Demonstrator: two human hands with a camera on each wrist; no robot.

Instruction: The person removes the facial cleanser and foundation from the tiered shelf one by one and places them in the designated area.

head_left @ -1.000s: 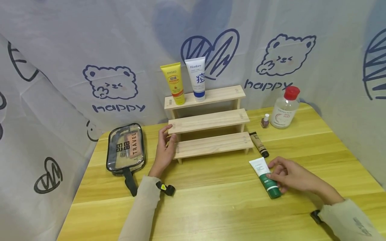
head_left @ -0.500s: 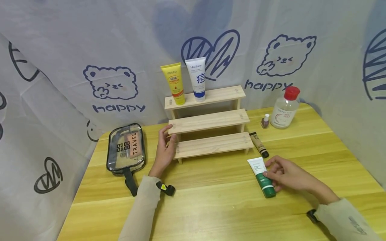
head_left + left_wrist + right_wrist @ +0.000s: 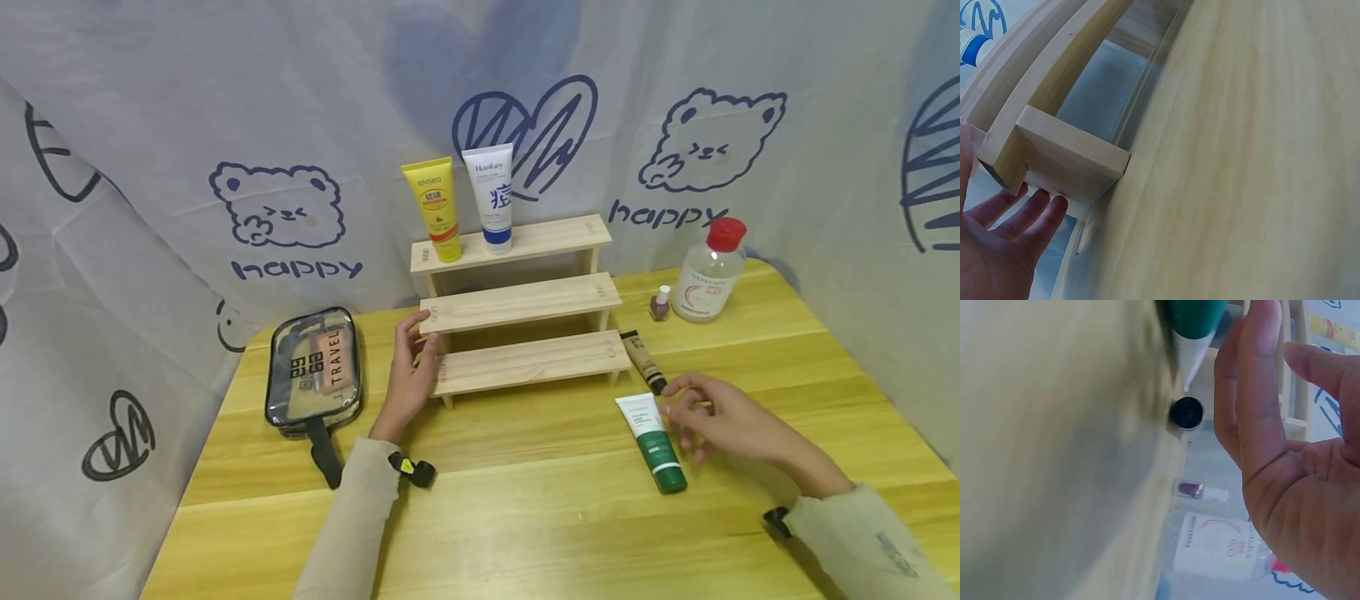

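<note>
A three-tier wooden rack [image 3: 525, 364] stands at the middle of the table, and my left hand [image 3: 410, 379] grips its left end. In the left wrist view the fingertips [image 3: 1055, 209] lie against the end of a step. A white and green squeeze tube [image 3: 656, 450] lies flat in front of the rack's right side. My right hand [image 3: 731, 421] hovers just right of that tube, its fingers loosely bent and holding nothing. Beyond this hand lies a small beige tube with a black cap [image 3: 643, 360], partly beside the rack's lowest step.
On the top step stand a yellow tube [image 3: 435, 212] and a white and blue tube [image 3: 491, 200]. A clear travel pouch [image 3: 311, 371] lies at the left. At the back right are a nail polish bottle [image 3: 659, 307] and a red-capped clear bottle [image 3: 705, 279].
My right hand has shifted the green and white tube slightly left, then let go of it and drawn a little away. My left hand stays on the rack.
</note>
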